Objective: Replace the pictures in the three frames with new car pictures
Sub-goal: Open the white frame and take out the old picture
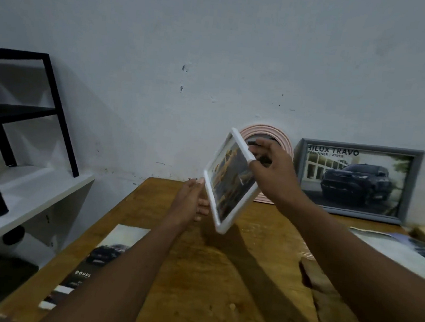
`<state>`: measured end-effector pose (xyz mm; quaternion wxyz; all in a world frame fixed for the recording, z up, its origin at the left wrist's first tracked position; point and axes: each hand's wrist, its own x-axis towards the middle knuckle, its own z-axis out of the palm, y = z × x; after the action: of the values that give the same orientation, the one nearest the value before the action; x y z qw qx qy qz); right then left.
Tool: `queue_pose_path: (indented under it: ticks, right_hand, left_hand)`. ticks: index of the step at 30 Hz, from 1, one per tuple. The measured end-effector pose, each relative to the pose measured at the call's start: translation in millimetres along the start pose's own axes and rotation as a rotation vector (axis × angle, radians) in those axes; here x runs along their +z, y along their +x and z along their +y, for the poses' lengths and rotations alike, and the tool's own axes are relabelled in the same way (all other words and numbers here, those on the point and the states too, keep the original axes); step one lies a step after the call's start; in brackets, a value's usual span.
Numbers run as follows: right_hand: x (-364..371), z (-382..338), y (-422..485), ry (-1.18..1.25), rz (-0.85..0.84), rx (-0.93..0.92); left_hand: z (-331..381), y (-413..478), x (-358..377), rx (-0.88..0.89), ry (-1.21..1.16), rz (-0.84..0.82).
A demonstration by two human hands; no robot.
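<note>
Wooden table (196, 275) lies under both forearms. White shelf (23, 195) carrying a black rack (56, 111) stands well to the left of the left hand.

Grey frame (361, 147) leans on the wall just right of the right hand; it shows a dark car, headed "HILUX TRAVO".

One car print (111, 249) lies flat under the left forearm. A second print (399, 250) lies beyond the right forearm, partly covered.

White frame (239, 144) is held above the table between the hands, tilted, with an orange-brown picture facing the camera; detail blurred.

Right hand (272, 171) grips the frame's upper right edge, thumb on the front, fingers behind. Left hand (192, 202) is released, with straight fingers touching the lower left edge.

Pink arched frame (265, 129) stands against the wall behind the right hand.

Brown flat piece (323, 293) lies beside the right forearm; material unclear.
</note>
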<state>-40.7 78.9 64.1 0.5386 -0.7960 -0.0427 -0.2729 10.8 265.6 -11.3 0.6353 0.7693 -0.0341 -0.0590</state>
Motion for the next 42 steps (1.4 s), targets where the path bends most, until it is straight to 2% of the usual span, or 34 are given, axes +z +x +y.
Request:
queue_pose_path:
  ticks: [7,10,13,16,20,24,27,30,33,37,42]
  right_hand:
    - [-59.4,-23.5,-20.6,-0.246,0.099,0.054]
    - [-66.6,-21.2,-35.9,-0.352,0.112,0.118]
    - [-56.2,-16.6,-58.0,-0.429,0.081,0.149]
    - [-34.1,-15.6,-81.3,-0.535,0.029,0.053]
    - [0.0,-17.9,-95.7,-0.550,-0.149,-0.043]
    - [21.0,-0.5,-95.5,-0.454,-0.340,0.039]
    - [10.4,24.9,-90.1,-0.445,-0.311,0.157]
    - [-14.4,59.3,-86.5,-0.587,-0.226,0.300]
    - [-28.7,85.6,-95.5,-0.738,-0.262,0.393]
    - [-23.1,97.0,-115.2,-0.861,-0.320,0.321]
    - [-17.9,105.0,-99.0,-0.895,-0.243,0.294]
  left_hand:
    - [15.4,-35.9,83.2,-0.171,-0.139,-0.274]
    - [20.1,-43.9,98.4,-0.226,-0.071,-0.365]
    - [26.8,-40.0,91.4,-0.146,0.118,-0.272]
    - [38.0,-24.3,69.6,0.014,0.072,-0.082]
    - [54.5,-18.2,41.9,-0.010,-0.022,-0.094]
    - [51.3,-25.5,33.5,-0.047,0.029,-0.090]
    - [36.3,-28.6,35.3,-0.046,0.048,-0.118]
    - [16.6,-26.9,41.3,-0.052,0.061,-0.176]
    - [0.4,-24.3,48.7,-0.039,0.184,-0.231]
    - [-15.7,-21.4,57.3,-0.021,0.350,-0.220]
    - [-29.4,-27.6,57.8,0.060,0.469,-0.202]
